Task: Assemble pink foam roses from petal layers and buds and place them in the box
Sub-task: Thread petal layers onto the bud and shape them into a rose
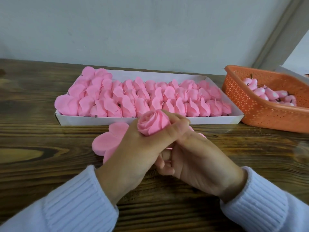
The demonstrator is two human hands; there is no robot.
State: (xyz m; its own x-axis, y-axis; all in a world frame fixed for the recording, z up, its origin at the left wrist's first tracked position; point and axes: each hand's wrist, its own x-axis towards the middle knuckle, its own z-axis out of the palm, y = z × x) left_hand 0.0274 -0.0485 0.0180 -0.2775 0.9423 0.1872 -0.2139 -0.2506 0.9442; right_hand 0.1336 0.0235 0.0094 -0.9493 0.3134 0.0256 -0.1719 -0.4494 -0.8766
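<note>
Head view looks down on a dark wooden table [41, 148] where a person in white ribbed sleeves [73, 203] works with both hands close together. The left hand [133, 151] grips a pink foam rose [153, 123], its fingers [177, 126] curled round the outer petals, so that the spiral centre of the flower faces up and toward the camera. The rose is held above the table, just in front of the near wall of the box. The right hand [199, 159] is tucked against and partly under the left; its fingers are mostly hidden, so I cannot tell whether they hold the base of the rose or only rest there.

Beneath the hands lies a flat stack of pink petal layers [107, 143] on the table. Behind it stands a long, shallow white box [100, 120], packed with rows of finished roses [150, 97]. To the right of the box, near it, sits an orange perforated basket [250, 113] holding pale pink buds [260, 92] with dark stems.
</note>
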